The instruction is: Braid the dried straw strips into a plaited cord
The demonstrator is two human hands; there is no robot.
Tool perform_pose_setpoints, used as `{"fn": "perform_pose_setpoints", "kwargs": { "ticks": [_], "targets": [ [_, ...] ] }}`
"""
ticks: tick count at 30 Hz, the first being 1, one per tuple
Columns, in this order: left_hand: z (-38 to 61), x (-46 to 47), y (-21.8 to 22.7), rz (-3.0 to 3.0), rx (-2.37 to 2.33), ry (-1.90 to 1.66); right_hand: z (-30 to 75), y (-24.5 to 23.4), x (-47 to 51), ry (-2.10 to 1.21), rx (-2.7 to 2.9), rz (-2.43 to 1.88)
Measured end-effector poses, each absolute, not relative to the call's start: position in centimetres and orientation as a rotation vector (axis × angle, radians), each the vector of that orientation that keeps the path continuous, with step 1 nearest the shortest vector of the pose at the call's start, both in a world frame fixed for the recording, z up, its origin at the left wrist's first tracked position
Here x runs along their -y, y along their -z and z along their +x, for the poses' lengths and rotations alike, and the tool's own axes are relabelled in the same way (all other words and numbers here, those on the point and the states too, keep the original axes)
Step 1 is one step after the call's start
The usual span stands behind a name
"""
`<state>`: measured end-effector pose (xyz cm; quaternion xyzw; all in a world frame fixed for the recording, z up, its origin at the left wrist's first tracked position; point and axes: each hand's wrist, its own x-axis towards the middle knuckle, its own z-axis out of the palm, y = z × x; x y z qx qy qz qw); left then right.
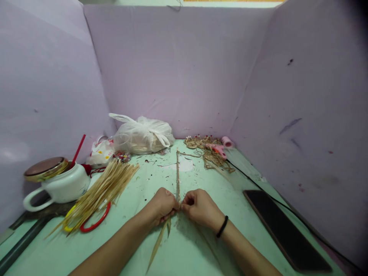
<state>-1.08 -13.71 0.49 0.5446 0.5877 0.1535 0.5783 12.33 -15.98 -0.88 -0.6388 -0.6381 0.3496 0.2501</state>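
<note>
My left hand (162, 207) and my right hand (199, 207) meet at the middle of the green table (189, 253), both pinched shut on the near end of a thin braided straw cord (178, 176). The cord runs straight away from me toward the back wall. Loose straw ends (158, 241) trail out under my left hand toward the table's front. A black band sits on my right wrist.
A bundle of straw strips (100, 191) lies at left over red-handled scissors (96, 222). A white mug with a gold lid (57, 182) stands far left. Behind are a white plastic bag (142, 134), coiled twine with a pink glue gun (215, 149), and a dark tablet (284, 230) at right.
</note>
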Motion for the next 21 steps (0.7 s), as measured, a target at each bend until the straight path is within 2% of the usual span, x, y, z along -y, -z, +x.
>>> {"fn": "perform_pose_setpoints", "kwargs": {
  "ticks": [3,10,14,19,21],
  "targets": [
    [-0.8,14.0,-0.5,1.246,-1.403,-0.393,12.1,0.0,16.8,-0.774,1.847,-1.807],
    [-1.2,14.3,-0.4,1.212,-1.301,-0.469,11.5,-0.7,17.7,-0.812,1.946,-1.710],
    [-1.7,13.8,-0.5,1.247,-1.222,-0.465,12.4,-1.0,17.2,-1.164,1.825,-1.555],
    [-2.0,13.4,-0.7,1.230,-1.167,-0.442,13.0,-1.4,16.2,-1.506,1.130,-1.439],
    [-2.0,13.4,-0.7,1.239,-1.143,-0.433,12.6,-1.1,16.2,-1.687,1.020,-1.368]
  ]
}}
